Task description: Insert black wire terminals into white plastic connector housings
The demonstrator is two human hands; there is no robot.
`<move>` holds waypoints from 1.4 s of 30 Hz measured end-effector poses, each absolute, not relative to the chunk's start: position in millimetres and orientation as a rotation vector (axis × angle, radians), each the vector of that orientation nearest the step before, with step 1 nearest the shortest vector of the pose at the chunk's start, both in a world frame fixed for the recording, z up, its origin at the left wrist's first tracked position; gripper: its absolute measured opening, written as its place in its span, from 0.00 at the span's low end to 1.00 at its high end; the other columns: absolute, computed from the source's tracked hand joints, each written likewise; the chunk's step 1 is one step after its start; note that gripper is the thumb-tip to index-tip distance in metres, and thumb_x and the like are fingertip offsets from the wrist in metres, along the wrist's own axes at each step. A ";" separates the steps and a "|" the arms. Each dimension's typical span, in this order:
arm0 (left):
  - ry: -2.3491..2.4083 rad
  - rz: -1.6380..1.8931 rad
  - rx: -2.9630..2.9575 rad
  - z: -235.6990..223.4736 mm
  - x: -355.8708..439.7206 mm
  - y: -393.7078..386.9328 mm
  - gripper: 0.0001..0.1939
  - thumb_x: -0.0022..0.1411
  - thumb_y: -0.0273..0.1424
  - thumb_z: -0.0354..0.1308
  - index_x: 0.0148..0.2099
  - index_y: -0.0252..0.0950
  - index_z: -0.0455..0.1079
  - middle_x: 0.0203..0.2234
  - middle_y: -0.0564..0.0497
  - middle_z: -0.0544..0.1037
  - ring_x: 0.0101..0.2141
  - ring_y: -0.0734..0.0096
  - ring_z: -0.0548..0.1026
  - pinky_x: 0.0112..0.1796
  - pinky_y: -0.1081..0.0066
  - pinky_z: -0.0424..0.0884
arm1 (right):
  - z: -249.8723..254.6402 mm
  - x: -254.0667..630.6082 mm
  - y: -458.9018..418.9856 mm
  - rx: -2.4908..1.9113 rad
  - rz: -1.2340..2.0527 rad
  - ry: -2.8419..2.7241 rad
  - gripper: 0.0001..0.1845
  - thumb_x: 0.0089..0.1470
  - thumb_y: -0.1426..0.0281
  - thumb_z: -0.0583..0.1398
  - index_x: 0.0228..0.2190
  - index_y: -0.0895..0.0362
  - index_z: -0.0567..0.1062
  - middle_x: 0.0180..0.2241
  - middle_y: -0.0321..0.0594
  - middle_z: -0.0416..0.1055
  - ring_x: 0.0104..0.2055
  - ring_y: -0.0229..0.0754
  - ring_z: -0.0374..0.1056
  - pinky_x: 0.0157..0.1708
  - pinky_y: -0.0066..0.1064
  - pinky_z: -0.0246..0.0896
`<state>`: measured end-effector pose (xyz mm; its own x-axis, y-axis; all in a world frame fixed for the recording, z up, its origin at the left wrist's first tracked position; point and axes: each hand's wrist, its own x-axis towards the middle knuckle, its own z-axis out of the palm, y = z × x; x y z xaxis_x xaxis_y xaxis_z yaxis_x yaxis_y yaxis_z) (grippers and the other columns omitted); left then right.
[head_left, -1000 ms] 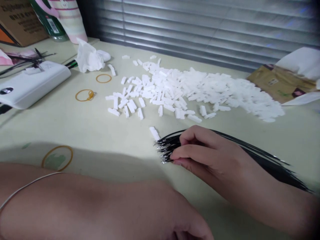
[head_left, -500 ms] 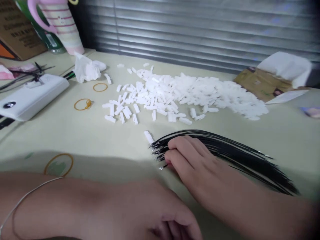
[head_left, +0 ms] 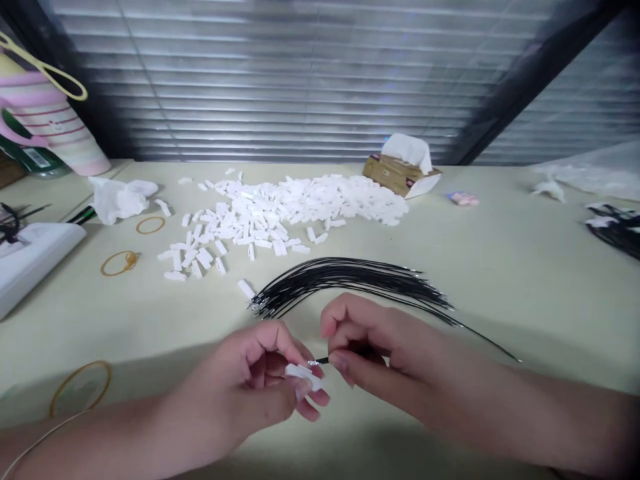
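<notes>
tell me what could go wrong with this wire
The black wire's metal tip, pinched by the right hand, could bend if pushed off-line into the white plastic piece in the left hand. The fan of black wires lies close to the scattered white pieces, so an arm could mix them.

hidden: white connector (head_left: 303,375) partly behind left hand (head_left: 245,380) | cut off: black wire bundle (head_left: 617,230), right edge | tiny: wire tip (head_left: 314,363)

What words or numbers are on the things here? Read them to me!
No words can be read. The printing on the tan cardboard tissue box is too small and blurred, and so is the white label on the green bottle.
</notes>
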<state>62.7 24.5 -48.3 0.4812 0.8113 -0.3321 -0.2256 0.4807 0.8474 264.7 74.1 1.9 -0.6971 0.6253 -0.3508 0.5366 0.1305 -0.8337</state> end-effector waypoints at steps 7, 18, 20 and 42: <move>0.842 0.753 0.715 -41.7 62.6 35.2 0.09 0.56 0.31 0.67 0.33 0.32 0.70 0.23 0.54 0.75 0.26 0.78 0.75 0.30 0.79 0.71 | -15.2 265.0 86.2 -1.137 2.118 -1.898 0.04 0.56 0.74 0.53 0.34 0.54 0.59 0.24 0.26 0.55 0.24 0.29 0.47 0.23 0.22 0.45; 0.865 0.744 0.680 -38.3 65.3 37.6 0.05 0.57 0.29 0.65 0.34 0.32 0.76 0.25 0.51 0.79 0.28 0.77 0.76 0.31 0.80 0.74 | -22.8 264.5 87.1 -1.269 2.247 -1.687 0.04 0.52 0.74 0.55 0.32 0.56 0.62 0.21 0.26 0.61 0.22 0.28 0.51 0.21 0.23 0.44; 0.857 0.740 0.661 -37.5 65.3 37.9 0.06 0.58 0.30 0.65 0.35 0.32 0.76 0.26 0.50 0.80 0.27 0.77 0.77 0.30 0.80 0.75 | -22.5 264.1 87.3 -1.289 2.252 -1.673 0.04 0.51 0.74 0.55 0.31 0.56 0.63 0.20 0.25 0.62 0.22 0.28 0.51 0.21 0.23 0.44; 0.811 0.741 0.603 -38.3 61.9 41.3 0.06 0.57 0.25 0.65 0.35 0.32 0.71 0.24 0.53 0.77 0.27 0.73 0.78 0.29 0.75 0.77 | -27.3 262.8 85.0 -1.198 2.237 -1.711 0.03 0.51 0.74 0.55 0.30 0.56 0.63 0.22 0.27 0.64 0.24 0.29 0.54 0.22 0.23 0.47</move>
<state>61.9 41.3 -38.3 0.4719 0.7756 -0.4194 -0.3473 0.6007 0.7201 262.8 85.0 -27.3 -0.6908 0.4963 -0.5257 0.3773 -0.3728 -0.8477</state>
